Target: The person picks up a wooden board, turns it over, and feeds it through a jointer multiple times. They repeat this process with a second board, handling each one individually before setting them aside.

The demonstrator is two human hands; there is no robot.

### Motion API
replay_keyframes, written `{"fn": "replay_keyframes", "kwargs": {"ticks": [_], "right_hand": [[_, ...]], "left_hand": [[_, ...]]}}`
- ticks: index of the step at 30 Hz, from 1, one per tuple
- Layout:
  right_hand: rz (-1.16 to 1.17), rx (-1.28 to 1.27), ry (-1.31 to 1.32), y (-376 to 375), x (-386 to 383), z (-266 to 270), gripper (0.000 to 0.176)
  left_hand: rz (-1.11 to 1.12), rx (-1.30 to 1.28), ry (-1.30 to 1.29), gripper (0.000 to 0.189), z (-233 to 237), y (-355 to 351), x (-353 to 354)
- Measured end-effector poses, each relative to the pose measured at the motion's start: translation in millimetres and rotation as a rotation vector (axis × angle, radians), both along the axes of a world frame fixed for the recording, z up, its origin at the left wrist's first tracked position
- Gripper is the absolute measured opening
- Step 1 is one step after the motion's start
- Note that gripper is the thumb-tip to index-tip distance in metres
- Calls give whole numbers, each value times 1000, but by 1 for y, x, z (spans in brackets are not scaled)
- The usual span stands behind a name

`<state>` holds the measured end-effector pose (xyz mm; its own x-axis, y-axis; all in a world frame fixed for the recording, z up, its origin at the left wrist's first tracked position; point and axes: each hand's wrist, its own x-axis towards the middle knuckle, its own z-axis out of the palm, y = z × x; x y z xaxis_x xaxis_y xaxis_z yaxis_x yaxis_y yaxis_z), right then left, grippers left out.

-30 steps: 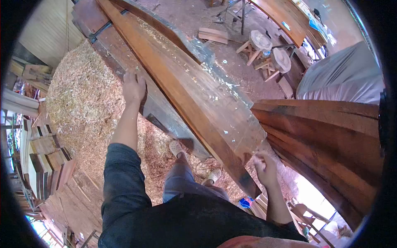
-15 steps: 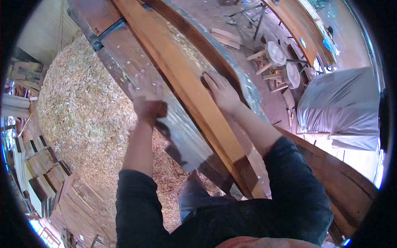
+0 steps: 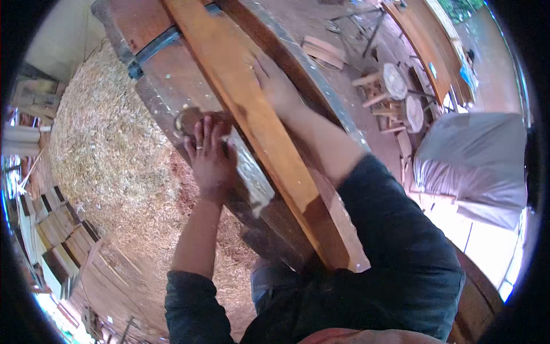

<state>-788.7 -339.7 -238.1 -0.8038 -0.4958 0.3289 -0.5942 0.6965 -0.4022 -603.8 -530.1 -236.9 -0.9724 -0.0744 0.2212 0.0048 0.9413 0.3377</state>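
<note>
A long orange-brown wooden beam [image 3: 252, 120] lies lengthwise on a worn, flat machine bed [image 3: 172, 80], its near end close to my body. My left hand [image 3: 212, 163], with a ring on one finger, is spread low over the bed on the beam's left side. Just past its fingertips is a dark brown patch, perhaps shadow. My right hand [image 3: 278, 89] lies against the beam's right side and top edge, fingers stretched forward. Its lower fingers are partly hidden. A raised brown board [image 3: 258, 28] runs along the bed to the right of the beam.
A large heap of wood shavings [image 3: 109, 137] covers the floor at left. Stacked wood blocks [image 3: 60, 229] stand at lower left. To the right are round-topped stools [image 3: 395, 80], a grey-covered bulky object [image 3: 470, 160] and long planks [image 3: 418, 51].
My right hand has moved forward along the beam. My left hand has come back toward me, its fingers still spread. The view has shifted slightly.
</note>
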Motion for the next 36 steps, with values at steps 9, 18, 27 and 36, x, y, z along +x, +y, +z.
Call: {"fn": "replay_keyframes", "kwargs": {"ticks": [9, 18, 27, 36], "right_hand": [[-712, 1251, -1330, 440, 669, 209, 43], [-512, 93, -877, 229, 539, 191, 81], [-497, -37, -783, 344, 659, 165, 61], [-792, 172, -967, 602, 1016, 206, 50]], "left_hand": [[9, -155, -43, 52, -7, 5, -2], [197, 135, -107, 50, 20, 80, 71], [358, 332, -211, 60, 58, 177, 285], [335, 1279, -171, 79, 68, 258, 263]]}}
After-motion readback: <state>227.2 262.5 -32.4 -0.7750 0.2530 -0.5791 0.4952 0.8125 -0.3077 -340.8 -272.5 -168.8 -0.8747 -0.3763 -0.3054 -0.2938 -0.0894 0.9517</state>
